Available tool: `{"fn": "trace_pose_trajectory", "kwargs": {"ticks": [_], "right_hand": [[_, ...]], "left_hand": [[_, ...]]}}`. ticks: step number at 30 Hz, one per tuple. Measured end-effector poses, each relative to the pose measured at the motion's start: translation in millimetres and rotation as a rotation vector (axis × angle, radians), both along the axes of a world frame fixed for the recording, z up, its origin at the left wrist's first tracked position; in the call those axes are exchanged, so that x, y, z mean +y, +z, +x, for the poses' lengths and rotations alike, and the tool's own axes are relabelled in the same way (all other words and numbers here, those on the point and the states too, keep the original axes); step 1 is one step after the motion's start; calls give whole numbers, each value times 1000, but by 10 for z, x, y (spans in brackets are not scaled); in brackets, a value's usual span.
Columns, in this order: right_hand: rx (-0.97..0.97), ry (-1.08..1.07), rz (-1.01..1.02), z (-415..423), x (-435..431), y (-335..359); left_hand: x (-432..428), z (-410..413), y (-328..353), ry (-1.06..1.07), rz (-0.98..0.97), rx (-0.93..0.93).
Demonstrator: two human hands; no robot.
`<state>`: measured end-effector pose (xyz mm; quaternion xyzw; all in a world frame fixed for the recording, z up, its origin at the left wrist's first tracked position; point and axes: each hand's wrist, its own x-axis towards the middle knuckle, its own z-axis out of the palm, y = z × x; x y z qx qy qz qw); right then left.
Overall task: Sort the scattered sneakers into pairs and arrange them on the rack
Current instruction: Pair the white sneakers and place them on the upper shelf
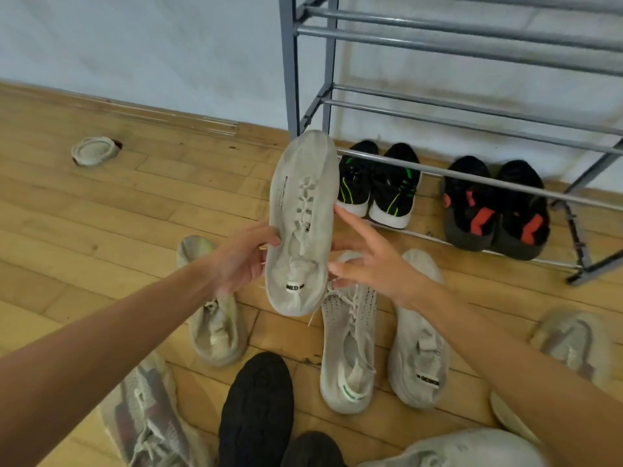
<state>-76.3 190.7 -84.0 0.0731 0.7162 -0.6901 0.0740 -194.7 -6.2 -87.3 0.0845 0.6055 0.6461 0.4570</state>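
My left hand [241,261] grips a pale grey sneaker [303,224] by its left side and holds it in the air, toe pointing at the rack. My right hand [374,264] has its fingers spread and touches the sneaker's right side. A similar grey sneaker with a black heel label [418,342] lies on the floor below my right wrist. The grey metal rack [472,32] stands against the wall. Its bottom shelf holds a black-and-green pair [377,187] and a black-and-red pair [495,210].
Loose on the wooden floor are a white knit sneaker [349,345], a beige one [212,315], a grey-pink striped one [145,416], a black one [256,409] and pale ones at the right [573,342]. A round lid-like object [94,150] lies far left.
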Motion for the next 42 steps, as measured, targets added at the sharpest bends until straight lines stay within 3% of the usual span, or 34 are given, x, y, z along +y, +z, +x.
{"fn": "trace_pose_trajectory", "kwargs": {"ticks": [9,16,21,25,30,34,38,42], "right_hand": [[-61,-19,56,235,162,24],[-78,-10,72,307,277,-5],[-207,-76,-16,560,453,-265],[-291,-289,334,914,819,-537],[-401,-209,575,1242,895,-928],[-460,-379,425,1267,759,-1052],[-480,-354,199,1160,781,-973],[-443,-354,183,1133,784,-905]], "left_hand": [[44,180,90,-111,-137,129],[139,238,91,-166,-174,146],[239,385,-127,-227,-228,79],[408,514,-299,-344,-278,76],[618,567,-431,-386,-326,74],[692,593,-504,-396,-358,62],[665,581,-569,-366,-377,18],[606,581,-605,-305,-361,-25]]}}
